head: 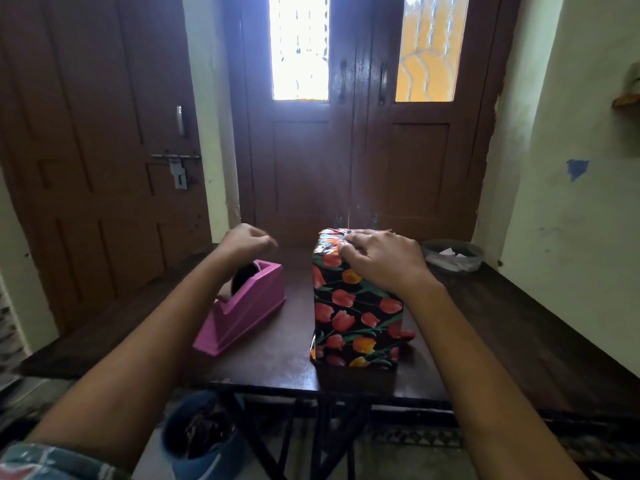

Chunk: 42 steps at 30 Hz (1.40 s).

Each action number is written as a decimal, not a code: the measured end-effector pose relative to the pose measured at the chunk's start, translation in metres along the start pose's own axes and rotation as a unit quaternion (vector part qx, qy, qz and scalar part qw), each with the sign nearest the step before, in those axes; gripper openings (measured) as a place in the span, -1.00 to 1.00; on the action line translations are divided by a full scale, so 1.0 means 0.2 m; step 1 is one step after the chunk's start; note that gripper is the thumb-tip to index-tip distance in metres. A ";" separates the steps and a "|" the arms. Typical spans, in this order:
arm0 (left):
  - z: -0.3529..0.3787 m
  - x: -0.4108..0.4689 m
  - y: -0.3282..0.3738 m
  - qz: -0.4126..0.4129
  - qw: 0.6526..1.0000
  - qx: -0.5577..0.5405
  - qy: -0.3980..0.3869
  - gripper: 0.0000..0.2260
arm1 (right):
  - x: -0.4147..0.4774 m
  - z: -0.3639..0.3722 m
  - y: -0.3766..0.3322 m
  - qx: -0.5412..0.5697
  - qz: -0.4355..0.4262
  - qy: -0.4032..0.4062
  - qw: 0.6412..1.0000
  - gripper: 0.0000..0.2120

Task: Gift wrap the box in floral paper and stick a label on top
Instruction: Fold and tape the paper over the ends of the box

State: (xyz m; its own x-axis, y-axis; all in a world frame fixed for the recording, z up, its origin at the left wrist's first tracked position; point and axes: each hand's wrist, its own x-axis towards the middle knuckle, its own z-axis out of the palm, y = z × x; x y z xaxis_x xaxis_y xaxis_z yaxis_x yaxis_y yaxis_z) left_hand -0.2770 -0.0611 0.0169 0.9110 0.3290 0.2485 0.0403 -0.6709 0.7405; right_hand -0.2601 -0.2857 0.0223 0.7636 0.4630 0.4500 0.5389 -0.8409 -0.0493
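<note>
A tall box (356, 313) wrapped in black paper with red and orange tulips stands upright on the dark wooden table (519, 327). My right hand (381, 261) lies on its top, fingers pressing the folded paper at the far top edge. My left hand (244, 242) hovers above the far end of a pink tape dispenser (242, 310), which sits to the box's left. Its fingers are pinched together; I cannot tell whether a piece of clear tape is between them. No label is in sight.
A clear round container (453, 254) with paper bits sits at the back right of the table. A blue bin (197, 434) stands on the floor below the front edge. Brown wooden doors (346, 150) rise right behind the table.
</note>
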 end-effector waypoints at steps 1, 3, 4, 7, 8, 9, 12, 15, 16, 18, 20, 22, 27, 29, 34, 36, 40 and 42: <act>-0.04 0.01 -0.06 -0.037 0.998 0.053 0.008 -0.80 | 0.00 0.00 0.00 -0.011 0.003 -0.003 1.000 -0.53; -0.13 0.00 -0.18 -0.112 0.985 0.126 0.018 -0.79 | 0.00 0.00 -0.02 -0.029 0.002 -0.008 1.000 -0.52; -0.16 -0.02 -0.23 -0.144 0.978 0.152 0.024 -0.78 | 0.00 0.00 -0.02 -0.032 0.001 -0.010 0.999 -0.52; -0.22 -0.06 -0.34 -0.217 0.964 0.154 0.027 -0.76 | -0.01 0.00 -0.04 -0.031 0.001 -0.011 0.999 -0.51; -0.21 -0.06 -0.34 -0.233 0.966 0.116 0.008 -0.78 | -0.01 0.00 -0.04 -0.032 0.002 -0.010 0.999 -0.51; -0.20 -0.07 -0.34 -0.245 0.966 0.076 -0.016 -0.81 | -0.01 0.00 -0.03 -0.033 0.002 -0.009 0.999 -0.51; -0.19 -0.09 -0.32 -0.276 0.960 0.017 -0.046 -0.78 | -0.03 0.00 -0.04 -0.031 0.001 -0.006 0.999 -0.51; -0.21 -0.10 -0.28 -0.298 0.952 -0.013 -0.074 -0.84 | -0.03 0.00 -0.04 -0.033 0.004 0.001 0.999 -0.51; -0.21 -0.11 -0.27 -0.306 0.948 -0.023 -0.082 -0.82 | -0.04 0.00 -0.04 -0.033 0.006 0.003 0.999 -0.51; -0.22 -0.12 -0.27 -0.317 0.944 -0.036 -0.088 -0.71 | -0.04 0.01 -0.04 -0.029 0.008 0.005 1.000 -0.52; -0.22 -0.12 -0.28 -0.319 0.943 -0.050 -0.080 -0.71 | -0.04 0.01 -0.04 -0.029 0.008 0.007 1.000 -0.52; -0.22 -0.13 -0.28 -0.313 0.944 -0.073 -0.071 -0.80 | -0.04 0.02 -0.04 -0.029 0.006 0.009 1.000 -0.52; -0.25 -0.17 -0.34 -0.300 0.943 -0.145 -0.007 -0.90 | -0.05 0.01 -0.04 -0.027 0.007 0.016 0.999 -0.52; -0.25 -0.18 -0.38 -0.280 0.933 -0.225 0.029 -0.94 | -0.05 0.02 -0.04 -0.027 0.006 0.019 0.999 -0.52; -0.20 -0.24 -0.51 -0.236 0.885 -0.390 0.097 -0.85 | -0.04 0.02 -0.04 -0.026 0.011 0.023 0.999 -0.53; -0.17 -0.26 -0.55 -0.222 0.875 -0.413 0.120 -0.86 | -0.04 0.02 -0.04 -0.026 0.012 0.025 0.999 -0.53; -0.12 -0.30 -0.66 -0.235 0.877 -0.397 0.133 -0.89 | -0.05 0.02 -0.04 -0.029 0.012 0.027 0.999 -0.53; -0.10 -0.31 -0.71 -0.238 0.886 -0.380 0.115 -0.89 | -0.05 0.02 -0.03 -0.030 0.010 0.029 0.999 -0.53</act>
State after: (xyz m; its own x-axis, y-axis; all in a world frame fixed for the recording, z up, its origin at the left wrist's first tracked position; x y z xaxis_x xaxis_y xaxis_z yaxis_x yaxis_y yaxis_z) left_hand -0.3481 0.0263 -0.0911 0.7539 0.6398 -0.1491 0.0294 0.1938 0.9806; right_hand -0.2690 -0.2827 0.0143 0.7510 0.4304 0.5007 0.5004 -0.8658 -0.0064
